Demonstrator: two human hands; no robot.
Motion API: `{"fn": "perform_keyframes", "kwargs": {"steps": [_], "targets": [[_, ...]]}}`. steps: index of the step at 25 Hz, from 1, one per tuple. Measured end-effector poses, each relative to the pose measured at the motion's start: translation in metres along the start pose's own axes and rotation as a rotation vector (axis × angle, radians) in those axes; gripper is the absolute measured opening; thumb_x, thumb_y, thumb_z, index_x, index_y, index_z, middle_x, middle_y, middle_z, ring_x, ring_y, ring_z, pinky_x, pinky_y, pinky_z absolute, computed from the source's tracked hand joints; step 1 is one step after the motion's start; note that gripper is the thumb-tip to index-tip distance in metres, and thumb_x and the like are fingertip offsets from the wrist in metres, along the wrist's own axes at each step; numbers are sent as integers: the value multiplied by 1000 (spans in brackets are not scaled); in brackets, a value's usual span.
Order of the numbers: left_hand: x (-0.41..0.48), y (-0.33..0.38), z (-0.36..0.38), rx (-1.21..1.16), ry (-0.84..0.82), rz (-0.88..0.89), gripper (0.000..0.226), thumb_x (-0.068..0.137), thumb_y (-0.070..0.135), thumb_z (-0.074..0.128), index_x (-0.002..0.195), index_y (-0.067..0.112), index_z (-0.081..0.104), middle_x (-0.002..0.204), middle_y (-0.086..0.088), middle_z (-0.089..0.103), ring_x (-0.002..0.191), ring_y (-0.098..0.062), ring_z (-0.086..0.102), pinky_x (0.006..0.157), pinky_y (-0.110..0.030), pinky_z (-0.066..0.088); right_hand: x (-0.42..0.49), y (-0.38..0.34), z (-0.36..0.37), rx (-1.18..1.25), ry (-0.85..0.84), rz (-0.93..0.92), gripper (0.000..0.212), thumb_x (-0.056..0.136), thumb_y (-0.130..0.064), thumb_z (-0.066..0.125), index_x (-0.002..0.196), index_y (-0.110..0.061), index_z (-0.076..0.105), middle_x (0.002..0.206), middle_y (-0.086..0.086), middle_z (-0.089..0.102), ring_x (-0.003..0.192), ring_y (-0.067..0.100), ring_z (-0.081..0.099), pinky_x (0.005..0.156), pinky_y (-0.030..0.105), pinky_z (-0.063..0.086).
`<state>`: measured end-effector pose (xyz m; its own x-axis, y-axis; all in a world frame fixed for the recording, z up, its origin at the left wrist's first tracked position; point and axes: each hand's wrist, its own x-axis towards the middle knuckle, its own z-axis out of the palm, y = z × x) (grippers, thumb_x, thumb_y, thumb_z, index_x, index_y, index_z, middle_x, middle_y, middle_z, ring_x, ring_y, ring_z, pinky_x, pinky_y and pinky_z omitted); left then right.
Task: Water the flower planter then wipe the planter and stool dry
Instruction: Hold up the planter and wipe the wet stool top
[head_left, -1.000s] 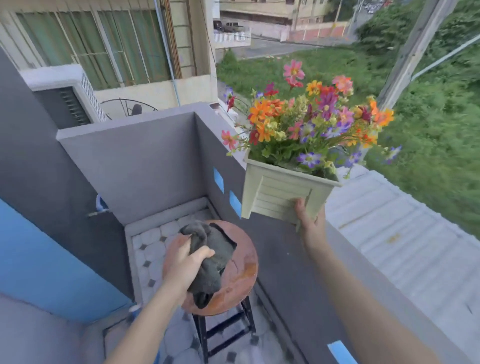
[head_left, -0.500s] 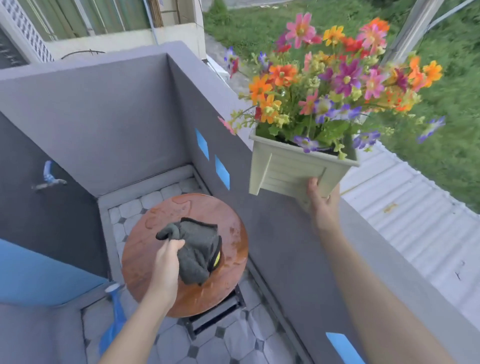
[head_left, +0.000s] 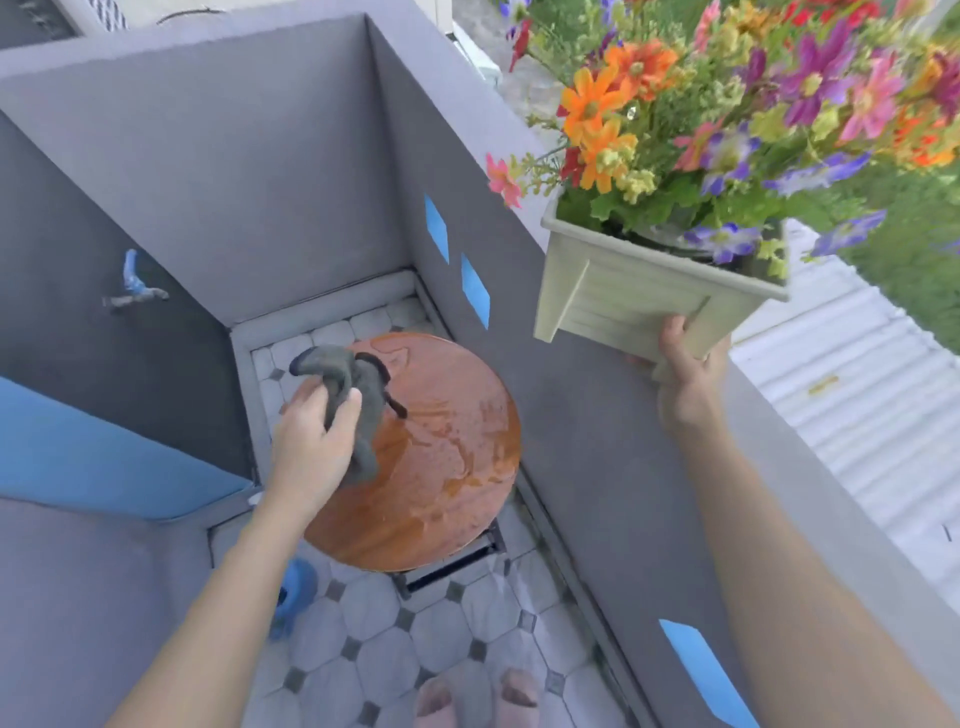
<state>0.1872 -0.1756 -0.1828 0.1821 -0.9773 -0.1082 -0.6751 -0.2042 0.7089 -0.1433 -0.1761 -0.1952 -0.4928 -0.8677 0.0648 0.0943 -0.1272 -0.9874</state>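
1. Grey balcony wall (head_left: 597, 441): runs from 12 o'clock to 5 o'clock. It carries three blue diamond marks (head_left: 475, 291), two near 12 o'clock and one at 5 o'clock.
2. Stool (head_left: 447, 467): one, with a round reddish-brown seat, at frame centre on the tiled floor (head_left: 389, 649). A water film shows on the seat toward 3 o'clock.
3. Planter (head_left: 623, 306): one, a pale green box, tilted, at 2 o'clock from the stool and raised over the wall top. Whether it touches the wall cannot be determined. It is full of mixed flowers (head_left: 727, 114).
4. Right hand (head_left: 685, 384): grips the planter at its lower near corner, thumb on the side panel, fingers curled beneath the base.
5. Left hand (head_left: 311, 447): fingers closed round one dark grey cloth (head_left: 353, 384), above the seat's 9 o'clock edge. The cloth's loose end hangs over the seat.
6. Slippers (head_left: 478, 696): two, at 6 o'clock.
7. Blue object (head_left: 293, 592): one, on the floor at 7 o'clock; blurred.
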Motion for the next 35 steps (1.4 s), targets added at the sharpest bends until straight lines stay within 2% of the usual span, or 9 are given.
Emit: {"fn": "perform_keyframes", "kwargs": {"steps": [2, 6, 10, 12, 14, 17, 22, 29, 35], "targets": [[-8, -16, 7, 337, 60, 286, 32, 93, 25, 53, 114, 1, 59, 116, -16, 51, 109, -37, 46, 86, -42, 43, 0, 2, -3, -16, 11, -20, 61, 63, -67, 77, 106, -31, 54, 81, -23, 61, 83, 15, 53, 74, 57, 43], [-53, -48, 53, 590, -377, 142, 68, 93, 53, 39, 145, 9, 30, 137, -10, 34, 124, -29, 35, 91, -39, 46, 6, 11, -10, 15, -27, -109, 38, 76, -56, 75, 110, -43, 62, 104, -10, 61, 109, 24, 49, 100, 74, 34], [-42, -53, 33, 451, -244, 534, 38, 86, 31, 42, 108, 10, 64, 113, -5, 64, 105, -26, 57, 72, -35, 55, 4, 9, -8, 39, -30, -93, 41, 75, -54, 76, 113, -43, 63, 110, -11, 63, 116, 24, 50, 104, 74, 31], [-16, -75, 19, 475, -386, 898, 34, 82, 22, 45, 106, 17, 68, 126, 0, 62, 121, -23, 52, 93, -41, 47, 3, 8, -6, 53, -46, -78, 50, 74, -54, 77, 117, -37, 58, 112, -11, 63, 118, 24, 50, 105, 74, 30], [0, -95, 13, 624, -617, 1031, 41, 92, 31, 40, 131, 30, 54, 148, 7, 40, 141, -19, 27, 112, -39, 22, 2, 6, -6, 41, -68, -82, 58, 74, -54, 77, 121, -30, 52, 113, -8, 62, 118, 25, 50, 104, 74, 31], [-12, -107, 34, 698, -679, 989, 47, 99, 45, 19, 145, 38, 27, 154, 13, 20, 144, -15, 6, 112, -38, 3, 1, 3, -4, 48, -81, -68, 68, 72, -55, 79, 124, -25, 47, 115, -6, 62, 120, 24, 51, 105, 72, 32], [-46, -71, 85, 621, -590, 868, 50, 98, 46, 14, 143, 36, 34, 152, 11, 30, 143, -20, 15, 113, -45, 16, 0, 3, -3, 22, -64, -86, 71, 69, -58, 79, 122, -24, 47, 109, -19, 67, 115, 18, 54, 109, 66, 33], [-13, -9, 138, 643, -518, 727, 63, 88, 51, 2, 147, 37, 20, 157, 13, 14, 146, -14, 2, 115, -42, 8, 0, 4, -2, 26, -64, -89, 75, 68, -60, 78, 125, -22, 45, 118, -5, 60, 119, 19, 52, 109, 66, 33], [24, 10, 160, 625, -430, 509, 51, 99, 43, 18, 149, 32, 14, 159, 11, 7, 146, -16, -2, 116, -43, 6, -1, 4, -1, 13, -38, -103, 79, 68, -62, 77, 127, -22, 44, 123, 1, 55, 121, 20, 50, 112, 58, 35]]}}
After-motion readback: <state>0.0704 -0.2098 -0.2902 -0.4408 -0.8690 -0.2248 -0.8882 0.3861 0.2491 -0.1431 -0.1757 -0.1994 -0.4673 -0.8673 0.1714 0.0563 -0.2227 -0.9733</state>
